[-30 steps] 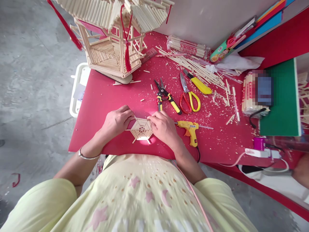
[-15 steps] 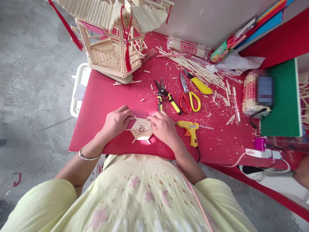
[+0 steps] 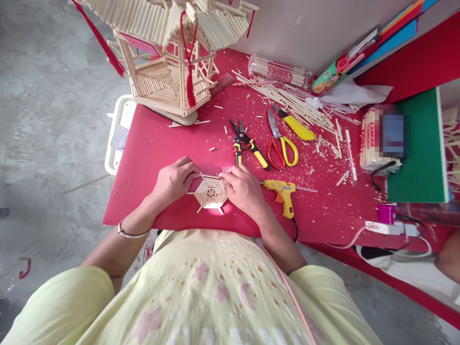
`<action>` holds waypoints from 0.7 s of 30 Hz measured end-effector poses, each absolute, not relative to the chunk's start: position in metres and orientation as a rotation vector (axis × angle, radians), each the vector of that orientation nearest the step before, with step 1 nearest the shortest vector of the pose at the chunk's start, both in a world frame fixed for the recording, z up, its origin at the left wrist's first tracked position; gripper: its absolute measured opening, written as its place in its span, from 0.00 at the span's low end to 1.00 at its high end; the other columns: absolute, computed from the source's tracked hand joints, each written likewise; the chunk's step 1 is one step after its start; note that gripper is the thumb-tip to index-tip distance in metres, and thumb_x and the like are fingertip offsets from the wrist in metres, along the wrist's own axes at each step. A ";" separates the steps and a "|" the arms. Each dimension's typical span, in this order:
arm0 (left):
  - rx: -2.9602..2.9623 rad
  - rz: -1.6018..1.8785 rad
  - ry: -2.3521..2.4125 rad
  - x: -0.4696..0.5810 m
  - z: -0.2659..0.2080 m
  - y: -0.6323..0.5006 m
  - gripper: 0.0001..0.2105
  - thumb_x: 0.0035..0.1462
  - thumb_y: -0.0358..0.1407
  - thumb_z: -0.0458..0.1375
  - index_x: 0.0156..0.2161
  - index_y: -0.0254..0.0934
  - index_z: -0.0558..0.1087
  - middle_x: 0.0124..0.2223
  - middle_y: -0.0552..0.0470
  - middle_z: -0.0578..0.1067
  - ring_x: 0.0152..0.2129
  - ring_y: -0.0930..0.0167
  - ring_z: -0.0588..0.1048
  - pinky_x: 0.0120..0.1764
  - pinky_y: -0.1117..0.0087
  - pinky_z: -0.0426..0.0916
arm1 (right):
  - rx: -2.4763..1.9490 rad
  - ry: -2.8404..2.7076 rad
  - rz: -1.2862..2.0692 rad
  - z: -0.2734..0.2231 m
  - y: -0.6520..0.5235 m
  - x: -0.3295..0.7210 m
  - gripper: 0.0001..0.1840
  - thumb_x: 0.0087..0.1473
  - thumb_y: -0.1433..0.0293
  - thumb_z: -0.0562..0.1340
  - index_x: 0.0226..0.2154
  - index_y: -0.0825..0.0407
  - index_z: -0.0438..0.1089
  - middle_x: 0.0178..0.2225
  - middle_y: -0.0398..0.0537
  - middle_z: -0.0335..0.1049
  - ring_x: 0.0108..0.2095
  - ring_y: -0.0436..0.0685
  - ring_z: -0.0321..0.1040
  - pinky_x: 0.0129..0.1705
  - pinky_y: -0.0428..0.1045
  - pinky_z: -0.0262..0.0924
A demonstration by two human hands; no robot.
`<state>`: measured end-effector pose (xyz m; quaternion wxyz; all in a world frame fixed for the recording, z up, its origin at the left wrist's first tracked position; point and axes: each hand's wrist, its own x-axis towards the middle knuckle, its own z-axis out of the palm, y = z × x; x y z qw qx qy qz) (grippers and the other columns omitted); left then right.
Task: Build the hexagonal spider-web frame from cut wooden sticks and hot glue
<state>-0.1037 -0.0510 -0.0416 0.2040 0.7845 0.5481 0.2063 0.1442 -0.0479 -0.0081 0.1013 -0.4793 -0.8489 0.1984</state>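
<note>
A small hexagonal web of wooden sticks (image 3: 211,192) lies near the front edge of the red table, some stick ends jutting past its outline. My left hand (image 3: 176,179) pinches its upper left corner. At the upper right corner, my right hand (image 3: 242,188) has its fingers closed on the same piece. Just right of that hand rests a yellow hot glue gun (image 3: 283,192) with a clear glue stick in its back. Black-and-yellow snips (image 3: 247,143) lie beyond the hands, beside red-and-yellow scissors (image 3: 280,143).
A stick-built pavilion (image 3: 168,72) with red tassels stands at the back left. A yellow utility knife (image 3: 296,125), loose sticks (image 3: 291,103) and scraps lie at the back right. Bundled sticks (image 3: 370,143) stand by a green board (image 3: 419,163). Another person's arm (image 3: 449,256) shows at right.
Both hands keep the same grip on the stick hexagon. The view has shifted only very slightly.
</note>
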 end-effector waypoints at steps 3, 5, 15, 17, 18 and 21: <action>2.191 0.625 1.523 -0.103 -0.039 -0.051 0.13 0.70 0.39 0.51 0.40 0.38 0.76 0.41 0.47 0.77 0.37 0.68 0.77 0.38 0.70 0.69 | -1.396 -2.484 0.590 -0.008 -0.048 0.146 0.18 0.65 0.78 0.57 0.51 0.51 0.77 0.47 0.53 0.75 0.50 0.61 0.66 0.53 0.55 0.65; 2.201 0.654 1.538 -0.103 -0.039 -0.052 0.12 0.70 0.39 0.52 0.41 0.38 0.76 0.42 0.48 0.77 0.36 0.68 0.76 0.37 0.70 0.69 | -1.374 -2.470 0.600 -0.009 -0.049 0.148 0.19 0.64 0.80 0.57 0.52 0.51 0.76 0.46 0.53 0.74 0.50 0.61 0.67 0.55 0.56 0.66; 2.246 0.710 1.557 -0.102 -0.040 -0.053 0.10 0.69 0.38 0.53 0.40 0.39 0.76 0.41 0.48 0.77 0.35 0.68 0.76 0.34 0.70 0.67 | -1.321 -2.305 0.702 -0.012 -0.055 0.153 0.24 0.62 0.79 0.56 0.57 0.49 0.73 0.51 0.53 0.72 0.54 0.61 0.69 0.59 0.57 0.67; 2.248 0.713 1.558 -0.101 -0.039 -0.054 0.11 0.69 0.38 0.53 0.40 0.39 0.76 0.41 0.48 0.77 0.35 0.68 0.76 0.34 0.70 0.67 | -1.321 -2.225 0.733 -0.011 -0.055 0.154 0.24 0.63 0.77 0.57 0.58 0.48 0.72 0.52 0.53 0.72 0.54 0.60 0.70 0.59 0.56 0.67; 2.246 0.715 1.559 -0.101 -0.039 -0.054 0.11 0.70 0.39 0.53 0.40 0.39 0.76 0.41 0.49 0.77 0.35 0.68 0.76 0.34 0.70 0.67 | -1.320 -2.184 0.745 -0.011 -0.056 0.155 0.23 0.64 0.76 0.58 0.58 0.48 0.72 0.52 0.53 0.72 0.53 0.60 0.71 0.59 0.55 0.67; 2.228 0.727 1.552 -0.100 -0.038 -0.055 0.11 0.70 0.39 0.53 0.40 0.39 0.76 0.40 0.49 0.77 0.35 0.69 0.76 0.35 0.70 0.67 | -1.314 -2.072 0.771 -0.011 -0.055 0.157 0.18 0.67 0.72 0.57 0.56 0.48 0.73 0.50 0.52 0.75 0.51 0.58 0.73 0.57 0.54 0.68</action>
